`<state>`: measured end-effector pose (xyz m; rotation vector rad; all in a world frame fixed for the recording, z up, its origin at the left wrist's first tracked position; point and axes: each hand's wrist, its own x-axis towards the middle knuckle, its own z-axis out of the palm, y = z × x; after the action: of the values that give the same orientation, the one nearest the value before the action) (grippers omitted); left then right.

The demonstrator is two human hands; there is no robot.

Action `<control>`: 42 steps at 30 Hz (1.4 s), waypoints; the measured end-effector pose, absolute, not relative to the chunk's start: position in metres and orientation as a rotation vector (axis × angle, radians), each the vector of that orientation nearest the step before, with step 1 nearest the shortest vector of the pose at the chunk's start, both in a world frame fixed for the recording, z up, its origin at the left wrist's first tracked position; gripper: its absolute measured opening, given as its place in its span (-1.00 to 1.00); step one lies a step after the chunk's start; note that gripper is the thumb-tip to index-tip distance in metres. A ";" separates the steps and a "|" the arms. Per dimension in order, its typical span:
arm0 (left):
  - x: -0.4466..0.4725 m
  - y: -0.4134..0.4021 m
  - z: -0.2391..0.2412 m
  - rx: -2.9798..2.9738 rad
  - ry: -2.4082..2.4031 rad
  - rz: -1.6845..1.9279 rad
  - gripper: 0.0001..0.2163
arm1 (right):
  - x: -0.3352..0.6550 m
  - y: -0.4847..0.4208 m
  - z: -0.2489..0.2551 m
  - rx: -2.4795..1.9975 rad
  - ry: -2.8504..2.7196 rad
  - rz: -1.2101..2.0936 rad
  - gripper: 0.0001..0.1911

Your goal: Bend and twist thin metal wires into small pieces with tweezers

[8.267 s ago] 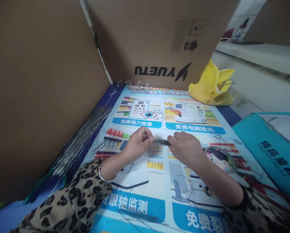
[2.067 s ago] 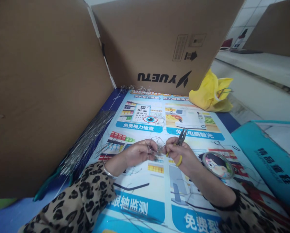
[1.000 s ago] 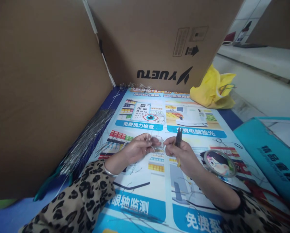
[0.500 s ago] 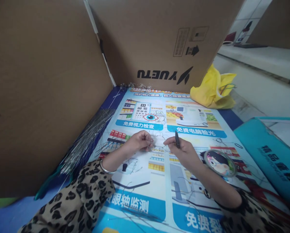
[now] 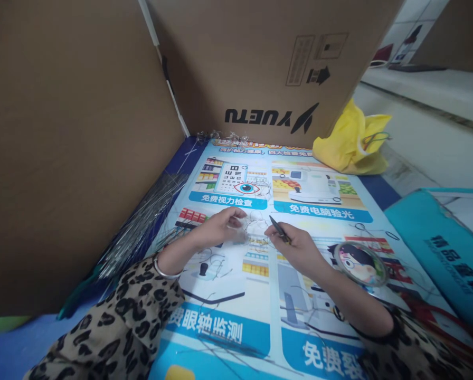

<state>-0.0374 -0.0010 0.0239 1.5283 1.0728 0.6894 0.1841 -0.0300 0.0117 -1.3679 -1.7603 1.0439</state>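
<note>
My left hand (image 5: 220, 228) is closed in a pinch on a small bent wire piece (image 5: 251, 226) held just above the printed poster (image 5: 260, 316). My right hand (image 5: 295, 248) is closed round a pair of small pliers (image 5: 278, 230) whose dark tips point up and to the left, toward the wire. The two hands are a few centimetres apart over the middle of the poster. Both arms wear leopard-print sleeves, and a silver bangle (image 5: 163, 270) sits on the left wrist.
A bundle of straight thin wires (image 5: 137, 227) lies along the left cardboard wall (image 5: 70, 148). A big cardboard box (image 5: 268, 63) stands behind. A yellow bag (image 5: 351, 145) sits at the back right, a round clear dish (image 5: 359, 261) and a teal folder (image 5: 450, 253) at right.
The pliers in my right hand have tipped from upright to pointing left at the wire. Both hands have shifted slightly up the poster and stay close together.
</note>
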 end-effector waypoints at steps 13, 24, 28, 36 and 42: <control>-0.036 -0.001 0.023 1.944 1.009 0.625 -0.44 | 0.185 -0.029 0.010 -1.380 -1.780 0.993 -0.81; -0.035 0.003 0.017 1.731 1.049 0.707 -0.72 | 0.185 -0.030 0.013 -1.451 -1.751 1.022 -0.72; -0.027 0.004 0.005 1.701 1.127 0.847 -0.79 | 0.185 -0.029 0.011 -1.449 -1.747 1.037 -0.72; -0.021 0.002 -0.002 1.695 1.260 0.938 -0.85 | 0.186 -0.029 0.009 -1.446 -1.732 1.052 -0.72; -0.023 0.003 0.001 1.666 1.265 0.927 -0.85 | 0.185 -0.028 0.008 -1.460 -1.713 1.066 -0.73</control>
<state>-0.0227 0.0031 0.0008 1.6663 1.2654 0.9269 0.1852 -0.0283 0.0084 -1.4603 -1.7134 1.0662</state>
